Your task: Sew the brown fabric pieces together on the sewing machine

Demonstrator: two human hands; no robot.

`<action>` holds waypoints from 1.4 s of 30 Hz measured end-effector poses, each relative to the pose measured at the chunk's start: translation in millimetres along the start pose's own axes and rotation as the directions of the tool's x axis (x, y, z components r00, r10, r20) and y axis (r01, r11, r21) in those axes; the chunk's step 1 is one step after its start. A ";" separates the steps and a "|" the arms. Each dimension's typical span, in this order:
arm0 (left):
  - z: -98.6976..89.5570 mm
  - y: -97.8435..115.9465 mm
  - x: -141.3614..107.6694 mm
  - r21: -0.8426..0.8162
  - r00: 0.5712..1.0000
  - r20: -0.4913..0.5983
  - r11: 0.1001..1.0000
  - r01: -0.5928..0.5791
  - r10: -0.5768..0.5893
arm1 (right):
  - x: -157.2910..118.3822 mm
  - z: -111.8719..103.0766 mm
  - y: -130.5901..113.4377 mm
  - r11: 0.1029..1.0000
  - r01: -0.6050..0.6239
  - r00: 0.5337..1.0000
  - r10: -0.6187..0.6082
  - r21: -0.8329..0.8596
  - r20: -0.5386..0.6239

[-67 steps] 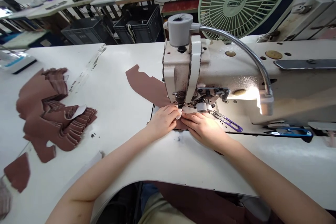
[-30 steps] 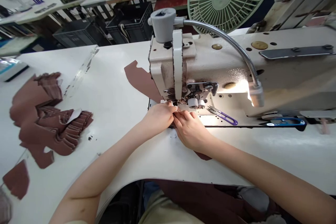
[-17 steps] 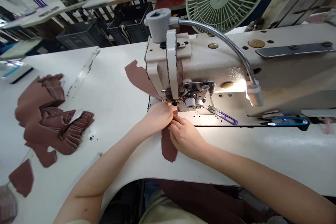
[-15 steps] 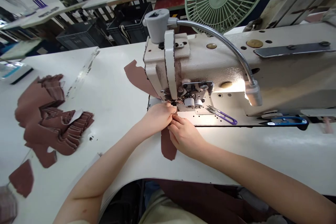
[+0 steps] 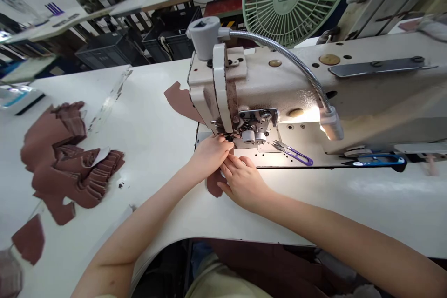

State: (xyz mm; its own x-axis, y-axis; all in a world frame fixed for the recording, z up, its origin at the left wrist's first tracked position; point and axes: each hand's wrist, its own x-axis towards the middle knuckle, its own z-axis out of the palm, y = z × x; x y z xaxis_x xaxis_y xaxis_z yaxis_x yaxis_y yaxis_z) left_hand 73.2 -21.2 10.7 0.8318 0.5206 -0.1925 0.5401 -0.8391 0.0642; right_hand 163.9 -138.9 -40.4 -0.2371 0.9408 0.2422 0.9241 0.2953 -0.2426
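Note:
A brown, leather-like strip lies under the head of the sewing machine (image 5: 206,88). Its wide far end (image 5: 181,102) shows behind the head, and its near end (image 5: 214,184) sticks out below my hands. Close to the presser area, my left hand (image 5: 211,153) has its fingers closed on the strip; the fingertips are partly hidden. My right hand (image 5: 244,181) lies on the strip just nearer to me, fingers stretched out and thumb apart, touching the left fingertips. Purple-handled thread snips (image 5: 295,152) rest on the machine bed to the right.
Stacked brown cut pieces (image 5: 70,158) lie on the table at left, with a single piece (image 5: 31,240) nearer. Blue snips (image 5: 377,160) sit at the right. A lit gooseneck lamp (image 5: 330,123) hangs over the bed. Behind the machine stands a green fan (image 5: 289,0).
The strip has moved away from me under the machine head, so less of its near end shows. My right hand's fingers have spread, its thumb moving away from them.

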 end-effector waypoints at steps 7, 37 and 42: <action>15.3 -19.1 -12.1 -0.156 0.975 -0.191 0.977 -0.148 0.117 | -4.1 4.7 -8.2 0.999 0.045 0.999 -0.046 -0.026 -0.024; 27.7 -34.5 -2.3 -0.184 0.964 -0.245 0.972 -0.147 0.100 | 26.4 20.2 5.4 0.995 -0.032 0.999 0.029 -0.094 -0.027; 30.3 -35.7 -1.8 -0.184 0.963 -0.253 0.973 -0.139 0.090 | 25.4 19.4 5.4 0.993 -0.036 0.999 0.034 -0.110 -0.025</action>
State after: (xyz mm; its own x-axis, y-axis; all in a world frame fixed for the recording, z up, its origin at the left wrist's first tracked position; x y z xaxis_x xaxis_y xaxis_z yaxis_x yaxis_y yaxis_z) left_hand 48.4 3.1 -20.9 0.8821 0.4662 0.0679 0.4336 -0.8598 0.2697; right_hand 157.0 -110.1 -53.7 -0.1981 0.9458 0.2575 0.9595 0.2408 -0.1464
